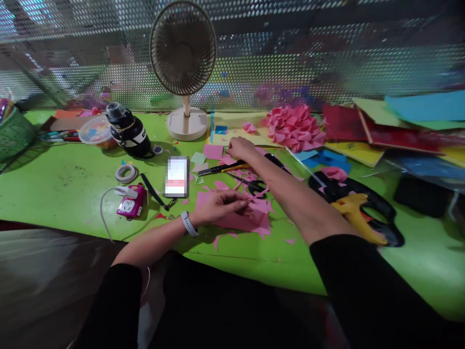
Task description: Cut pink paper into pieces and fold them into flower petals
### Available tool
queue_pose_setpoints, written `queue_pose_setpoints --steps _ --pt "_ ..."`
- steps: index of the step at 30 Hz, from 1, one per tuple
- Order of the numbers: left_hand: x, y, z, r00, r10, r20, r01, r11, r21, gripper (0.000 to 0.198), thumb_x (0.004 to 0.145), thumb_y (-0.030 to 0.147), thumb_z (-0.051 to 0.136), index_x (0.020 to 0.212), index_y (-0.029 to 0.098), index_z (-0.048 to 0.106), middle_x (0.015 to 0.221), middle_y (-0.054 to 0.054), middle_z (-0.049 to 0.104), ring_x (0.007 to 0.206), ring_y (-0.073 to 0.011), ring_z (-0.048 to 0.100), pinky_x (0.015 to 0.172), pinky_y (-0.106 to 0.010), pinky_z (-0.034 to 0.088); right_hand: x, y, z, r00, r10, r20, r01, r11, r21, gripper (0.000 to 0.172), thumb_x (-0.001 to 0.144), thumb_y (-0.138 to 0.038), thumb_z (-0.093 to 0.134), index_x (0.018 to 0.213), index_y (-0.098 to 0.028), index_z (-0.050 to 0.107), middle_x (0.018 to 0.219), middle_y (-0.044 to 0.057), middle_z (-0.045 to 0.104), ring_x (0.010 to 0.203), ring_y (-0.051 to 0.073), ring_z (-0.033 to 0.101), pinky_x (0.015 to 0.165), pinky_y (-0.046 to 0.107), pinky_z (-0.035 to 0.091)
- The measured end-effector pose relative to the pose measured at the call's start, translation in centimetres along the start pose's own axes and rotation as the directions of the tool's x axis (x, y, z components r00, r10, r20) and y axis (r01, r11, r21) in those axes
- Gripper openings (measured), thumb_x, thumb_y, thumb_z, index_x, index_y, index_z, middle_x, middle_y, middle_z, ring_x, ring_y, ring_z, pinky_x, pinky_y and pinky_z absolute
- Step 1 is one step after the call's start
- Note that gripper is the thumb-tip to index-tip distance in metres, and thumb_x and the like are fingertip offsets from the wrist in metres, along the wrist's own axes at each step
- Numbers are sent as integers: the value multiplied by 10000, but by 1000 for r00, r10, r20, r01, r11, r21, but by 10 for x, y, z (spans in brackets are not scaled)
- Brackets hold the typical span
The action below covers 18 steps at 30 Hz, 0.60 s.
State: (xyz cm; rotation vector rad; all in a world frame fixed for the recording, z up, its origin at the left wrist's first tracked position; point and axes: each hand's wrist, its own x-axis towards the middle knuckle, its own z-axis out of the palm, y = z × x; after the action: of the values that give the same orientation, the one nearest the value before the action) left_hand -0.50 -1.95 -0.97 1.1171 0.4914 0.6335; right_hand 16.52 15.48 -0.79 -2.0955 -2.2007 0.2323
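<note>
My left hand (225, 206), with a pale band on its wrist, is over a pink paper sheet (240, 221) near the table's front. Its thumb and fingers are pressed together; what they hold, if anything, I cannot make out. Farther back, my right hand (242, 148) reaches down beside a small pink paper square (213, 151). Its fingers are bent in a pinch, with the tips partly hidden. Between the hands lie black scissors (256, 186), a utility knife (214, 169) and many pink scraps. A pink paper ball (296, 128) of folded pieces sits behind, to the right.
A fan (183, 53) stands at the back, with a dark bottle (129, 131) to its left. A phone (176, 177), tape roll (126, 173) and magenta socket adapter (131, 200) lie left. At right are a yellow glue gun (358, 218) and coloured paper sheets (425, 111).
</note>
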Motion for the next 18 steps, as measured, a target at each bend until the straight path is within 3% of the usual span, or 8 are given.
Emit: queue_pose_setpoints --steps 5,8,10,12,15,18 --pt "1 -4 -1 1000 -20 -22 19 998 -60 489 723 474 808 1006 95 688 863 -83 735 800 -148 715 846 -341 572 1 7 -1 999 30 -33 -28 999 43 203 898 -258 562 996 -151 704 1084 190 727 1017 304 672 847 387 501" --pt "3 -2 -5 992 1 -123 -10 998 -70 481 735 463 803 1026 97 689 923 -95 741 835 -157 718 878 -364 564 -20 24 -18 986 99 -136 -48 940 338 145 921 -247 559 998 -168 654 902 119 734 836 248 700 766 365 529" --pt "6 -1 -9 983 8 -182 -20 998 -64 444 766 441 786 1040 104 694 965 -101 740 866 -163 718 889 -374 559 -48 38 -30 973 154 -170 -12 773 634 103 928 -263 584 988 -186 618 758 50 691 658 190 673 665 328 535" --pt "9 -1 -13 971 13 -240 -36 995 -92 399 777 425 780 1023 120 706 967 -89 739 869 -161 714 881 -371 558 -85 47 -38 968 144 -205 79 599 797 109 889 -291 664 900 -194 616 718 29 664 623 160 646 633 304 529" --pt "13 -2 -16 951 35 -307 -71 992 -108 349 783 407 776 1002 142 721 1016 -84 734 893 -154 702 875 -352 551 -146 47 -35 982 74 -174 135 372 918 216 828 -377 738 944 -209 670 800 49 705 731 185 677 645 316 550" --pt "14 -3 -15 943 49 -330 -65 997 -39 344 782 398 775 1018 152 729 1020 -82 731 858 -140 684 841 -332 546 -187 33 -18 998 -38 -56 64 248 967 345 753 -478 793 958 -222 687 875 53 730 763 194 695 699 357 593"
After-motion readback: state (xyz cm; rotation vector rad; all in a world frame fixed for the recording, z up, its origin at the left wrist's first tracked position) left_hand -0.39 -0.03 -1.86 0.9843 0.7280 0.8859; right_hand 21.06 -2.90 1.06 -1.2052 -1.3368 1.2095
